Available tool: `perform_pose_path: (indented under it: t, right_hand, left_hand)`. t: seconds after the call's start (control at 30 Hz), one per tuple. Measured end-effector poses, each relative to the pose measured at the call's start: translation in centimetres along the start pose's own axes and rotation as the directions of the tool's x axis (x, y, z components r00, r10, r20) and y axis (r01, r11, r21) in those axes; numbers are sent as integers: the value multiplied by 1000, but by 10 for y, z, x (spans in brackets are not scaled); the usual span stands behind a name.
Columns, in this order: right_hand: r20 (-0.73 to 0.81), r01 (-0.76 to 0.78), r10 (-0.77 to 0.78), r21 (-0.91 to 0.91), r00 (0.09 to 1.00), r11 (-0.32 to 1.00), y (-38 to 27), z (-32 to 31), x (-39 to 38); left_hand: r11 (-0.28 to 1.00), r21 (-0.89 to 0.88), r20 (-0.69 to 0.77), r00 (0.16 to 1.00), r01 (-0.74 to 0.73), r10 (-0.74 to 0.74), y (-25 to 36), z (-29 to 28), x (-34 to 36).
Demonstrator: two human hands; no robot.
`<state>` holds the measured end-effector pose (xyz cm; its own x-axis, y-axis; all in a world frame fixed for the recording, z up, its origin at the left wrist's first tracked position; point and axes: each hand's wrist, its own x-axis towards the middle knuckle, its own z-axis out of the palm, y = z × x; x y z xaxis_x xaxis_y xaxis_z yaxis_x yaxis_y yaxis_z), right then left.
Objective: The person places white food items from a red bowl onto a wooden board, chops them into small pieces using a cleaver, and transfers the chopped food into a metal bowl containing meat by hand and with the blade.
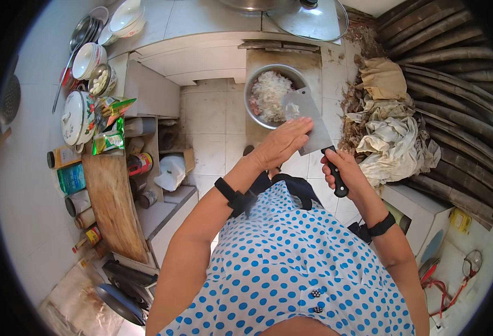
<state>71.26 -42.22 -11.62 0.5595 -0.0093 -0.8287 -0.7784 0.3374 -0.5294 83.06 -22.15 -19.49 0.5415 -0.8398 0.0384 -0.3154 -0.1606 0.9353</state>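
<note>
My right hand (349, 169) grips the black handle of a cleaver (318, 133), whose broad metal blade reaches toward a metal basin (249, 96). Against the blade lies my left hand (283, 141), its fingers stretched out and close together. A few white bits cling to the far end of the blade, over the basin's near right rim. Inside the basin is a heap of chopped white food (271, 93), with some pinkish pieces at its edge that look like minced meat.
A wooden board (109, 201) lies on the left counter, beside a lidded enamel pot (78, 119), jars and stacked bowls (88, 60). Ahead, a glass lid (313, 21) rests on the tiled counter. Crumpled cloth (395, 145) and dark curved slats (453, 112) line the right.
</note>
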Motion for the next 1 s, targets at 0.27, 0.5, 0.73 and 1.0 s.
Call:
perform_pose_path:
  t: [0.27,0.5,0.73,1.0]
  right_hand:
    - [46,-30,27,59,999,998,-10,1,0]
    - [13,-48,48,27,999,998,-3,2,-9]
    - [9,-15,15,11,1000,1000,-6,3,-14]
    - [-41,82,-77,113,996,990,-21,-4,1]
  left_hand:
    - [973,213,-54,994,-86,99,-67,-12,26]
    - [917,294,-4,960,269,-280,-28,-42,49]
    - [967,218,-92,989,132,-114,-64,-40,43]
    - [959,221,87,983,-175,160,-26,-22,30]
